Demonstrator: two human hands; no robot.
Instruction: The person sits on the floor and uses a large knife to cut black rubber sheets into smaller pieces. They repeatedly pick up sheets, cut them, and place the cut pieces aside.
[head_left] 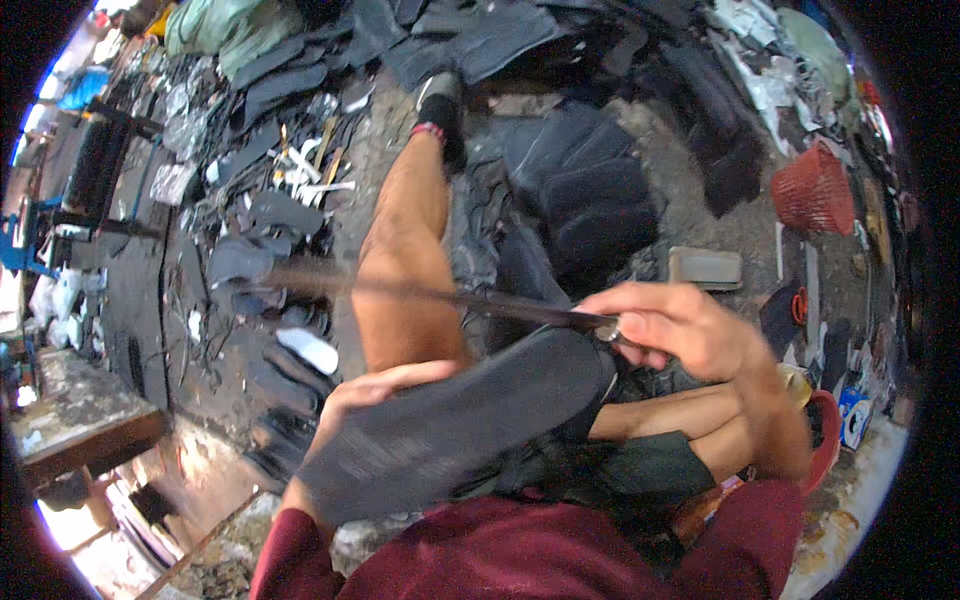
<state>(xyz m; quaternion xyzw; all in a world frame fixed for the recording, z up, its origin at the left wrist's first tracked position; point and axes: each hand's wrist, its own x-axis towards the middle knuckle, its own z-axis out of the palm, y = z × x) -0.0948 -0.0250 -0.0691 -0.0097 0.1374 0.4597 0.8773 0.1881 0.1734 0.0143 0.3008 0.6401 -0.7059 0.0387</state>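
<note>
Littered floor [690,228], black sole [460,420] across clasping left grip [350,394], dark strip [510,305] pinched in right grip [690,330]

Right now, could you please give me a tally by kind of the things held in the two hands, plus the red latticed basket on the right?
Dark sole-shaped piece, in the left hand: 1
Long thin dark tool, blurred, in the right hand: 1
Red latticed basket: 1
Total: 3
</note>
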